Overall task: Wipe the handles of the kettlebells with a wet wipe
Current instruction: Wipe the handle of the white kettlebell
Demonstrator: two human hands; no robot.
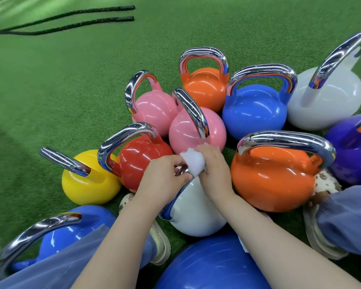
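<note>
Both hands (188, 172) hold a wet wipe (193, 163) on the white kettlebell's handle (180, 191).

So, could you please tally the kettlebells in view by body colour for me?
Pink kettlebells: 2
Orange kettlebells: 2
Blue kettlebells: 3
White kettlebells: 2
Red kettlebell: 1
Yellow kettlebell: 1
Purple kettlebell: 1
Total: 12

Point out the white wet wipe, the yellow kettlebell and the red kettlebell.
White wet wipe (193, 161), head view, crumpled middle.
Yellow kettlebell (88, 187), head view, round body.
Red kettlebell (140, 157), head view, glossy body.
</note>
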